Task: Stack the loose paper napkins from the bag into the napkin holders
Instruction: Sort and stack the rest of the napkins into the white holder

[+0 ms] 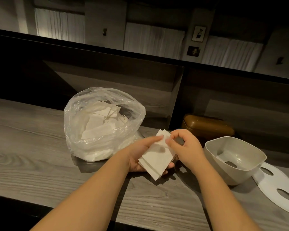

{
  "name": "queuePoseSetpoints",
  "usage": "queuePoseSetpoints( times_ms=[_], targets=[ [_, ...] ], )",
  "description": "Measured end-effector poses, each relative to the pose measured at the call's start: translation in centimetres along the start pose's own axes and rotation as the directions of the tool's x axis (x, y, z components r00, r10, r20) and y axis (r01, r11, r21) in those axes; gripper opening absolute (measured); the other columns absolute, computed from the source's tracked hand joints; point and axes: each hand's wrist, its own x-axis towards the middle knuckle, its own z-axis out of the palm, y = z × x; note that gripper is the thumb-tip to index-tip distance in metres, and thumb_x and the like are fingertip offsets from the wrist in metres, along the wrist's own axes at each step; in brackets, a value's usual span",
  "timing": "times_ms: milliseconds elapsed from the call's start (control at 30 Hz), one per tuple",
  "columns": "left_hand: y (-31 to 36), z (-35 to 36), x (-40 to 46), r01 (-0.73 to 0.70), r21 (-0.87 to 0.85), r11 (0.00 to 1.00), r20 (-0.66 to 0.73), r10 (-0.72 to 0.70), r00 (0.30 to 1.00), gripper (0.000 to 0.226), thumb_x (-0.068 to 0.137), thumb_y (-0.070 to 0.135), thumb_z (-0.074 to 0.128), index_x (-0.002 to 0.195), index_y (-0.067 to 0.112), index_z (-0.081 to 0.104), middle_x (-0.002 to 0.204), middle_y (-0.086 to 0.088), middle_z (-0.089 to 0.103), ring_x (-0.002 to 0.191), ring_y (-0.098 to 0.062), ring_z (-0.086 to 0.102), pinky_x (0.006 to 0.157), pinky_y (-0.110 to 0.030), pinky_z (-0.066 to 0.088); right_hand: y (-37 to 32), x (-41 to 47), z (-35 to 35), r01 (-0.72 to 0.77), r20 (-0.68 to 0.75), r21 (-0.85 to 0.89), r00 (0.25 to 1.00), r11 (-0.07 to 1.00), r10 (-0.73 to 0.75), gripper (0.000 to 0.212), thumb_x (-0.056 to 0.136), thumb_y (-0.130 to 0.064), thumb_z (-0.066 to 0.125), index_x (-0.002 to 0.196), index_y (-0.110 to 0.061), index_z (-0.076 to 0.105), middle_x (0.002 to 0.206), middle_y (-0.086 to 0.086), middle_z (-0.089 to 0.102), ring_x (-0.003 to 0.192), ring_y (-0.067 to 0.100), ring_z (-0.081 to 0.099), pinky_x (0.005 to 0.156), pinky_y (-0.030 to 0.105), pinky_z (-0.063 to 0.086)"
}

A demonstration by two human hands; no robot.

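Two bare hands are working a small stack of white napkins (157, 157) just right of the clear plastic bag (103, 124), with no writing legible anywhere. Left hand (144, 155) is cradling the stack from beneath, fingers curled around it. Right hand (184, 145) is pinching its top edge, while an open grey napkin holder (234, 160) is sitting farther right of the bag.

left hand (141, 155): the palm and most fingers are hidden under the napkin stack (157, 157); only the thumb and some fingertips show.
napkin stack: how many sheets is impossible to count.
plastic bag (102, 124): the napkins inside are blurred by the film, left of the stack.
brown holder (207, 126): its near left corner is covered by the right hand (185, 147), behind the stack.
white lid (279, 185): cut by the right picture edge, partly under the grey holder (235, 160).
both forearms: cut by the bottom edge.
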Motion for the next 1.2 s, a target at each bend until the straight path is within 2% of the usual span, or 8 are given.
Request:
queuePoseSetpoints(
  times_ms=[200, 333, 533, 633, 767, 933, 1100, 1200],
  targets=[
    [-0.2, 0.1, -0.7, -0.02, 0.153, 0.988, 0.069, 0.009, 0.998, 0.031, 0.095, -0.001, 0.046, 0.122, 0.011, 0.052, 0.099, -0.014, 0.074, 0.095, -0.027, 0.071, 0.093, -0.044, 0.052, 0.3, 0.0, 0.0, -0.108, 0.052, 0.193, 0.994, 0.975, 0.1, 0.01, 0.095, -0.034, 0.06, 0.103, -0.03, 0.055, 0.105, -0.006, 0.06, 0.088, 0.016, 0.064, 0.056, 0.022, 0.053],
    [-0.2, -0.2, -0.9, -0.015, 0.182, 0.983, 0.101, -0.003, 0.995, 0.039, 0.088, 0.001, 0.051, 0.126, 0.01, 0.05, 0.103, -0.014, 0.073, 0.099, -0.028, 0.07, 0.089, -0.043, 0.056, 0.5, -0.2, -0.5, -0.15, 0.289, 0.181, 0.953, 0.972, 0.093, 0.017, 0.091, -0.037, 0.065, 0.104, -0.03, 0.059, 0.097, -0.005, 0.067, 0.085, 0.017, 0.067, 0.064, 0.021, 0.054],
    [0.0, -0.6, -1.0, -0.016, 0.22, 0.975, 0.097, -0.005, 0.995, 0.045, 0.087, 0.001, 0.046, 0.132, 0.007, 0.047, 0.109, -0.017, 0.07, 0.107, -0.035, 0.067, 0.094, -0.048, 0.054, 0.9, 0.1, -0.4, -0.219, 0.192, 0.276, 0.967, 0.936, 0.17, 0.014, 0.096, -0.032, 0.059, 0.093, -0.021, 0.067, 0.096, -0.001, 0.069, 0.096, 0.018, 0.064, 0.089, 0.038, 0.055],
    [0.1, -0.5, -1.0, -0.014, 0.222, 0.975, 0.083, -0.005, 0.997, 0.041, 0.091, 0.0, 0.044, 0.131, 0.01, 0.046, 0.106, -0.015, 0.071, 0.102, -0.033, 0.069, 0.087, -0.045, 0.058, 1.0, -0.1, -0.6, -0.216, 0.257, 0.35, 0.958, 0.911, 0.128, 0.006, 0.093, -0.032, 0.063, 0.099, -0.032, 0.061, 0.104, -0.007, 0.065, 0.103, 0.015, 0.061, 0.084, 0.029, 0.052],
    [0.1, -0.7, -0.8, 0.006, 0.219, 0.976, 0.05, -0.018, 0.999, 0.048, 0.083, 0.003, 0.054, 0.13, 0.009, 0.046, 0.106, -0.018, 0.07, 0.101, -0.033, 0.069, 0.088, -0.047, 0.057, 1.4, -0.2, -1.0, -0.153, 0.422, 0.208, 0.905, 0.966, 0.052, 0.054, 0.075, -0.02, 0.084, 0.111, -0.042, 0.049, 0.115, -0.016, 0.056, 0.109, 0.01, 0.055, 0.085, 0.025, 0.054],
    [0.1, -0.4, -0.9, 0.026, 0.211, 0.977, 0.038, -0.034, 0.999, 0.027, 0.095, -0.002, 0.038, 0.116, 0.01, 0.05, 0.083, -0.012, 0.076, 0.081, -0.027, 0.074, 0.076, -0.043, 0.059, 1.8, -0.1, -1.4, -0.147, 0.462, 0.207, 0.886, 0.967, 0.036, 0.067, 0.073, -0.014, 0.085, 0.117, -0.046, 0.045, 0.122, -0.018, 0.052, 0.115, 0.009, 0.051, 0.093, 0.026, 0.051],
    [0.3, -0.7, -0.7, 0.016, 0.094, 0.995, 0.085, -0.024, 0.996, 0.058, 0.077, 0.001, 0.057, 0.133, 0.012, 0.046, 0.116, -0.021, 0.065, 0.104, -0.036, 0.067, 0.095, -0.051, 0.053, 2.1, -0.1, -2.3, -0.196, 0.523, 0.383, 0.851, 0.903, -0.037, 0.071, 0.078, -0.002, 0.079, 0.129, -0.041, 0.048, 0.119, -0.019, 0.064, 0.116, 0.004, 0.059, 0.098, 0.027, 0.051],
    [0.1, -0.7, -0.6, 0.02, 0.1, 0.995, 0.123, -0.032, 0.992, 0.058, 0.077, 0.001, 0.054, 0.134, 0.012, 0.045, 0.112, -0.02, 0.067, 0.106, -0.036, 0.066, 0.096, -0.052, 0.051, 2.1, 0.0, -2.0, -0.206, 0.493, 0.366, 0.87, 0.907, -0.002, 0.06, 0.082, -0.005, 0.076, 0.125, -0.038, 0.052, 0.118, -0.012, 0.066, 0.113, 0.01, 0.061, 0.093, 0.029, 0.054]
  ],
)
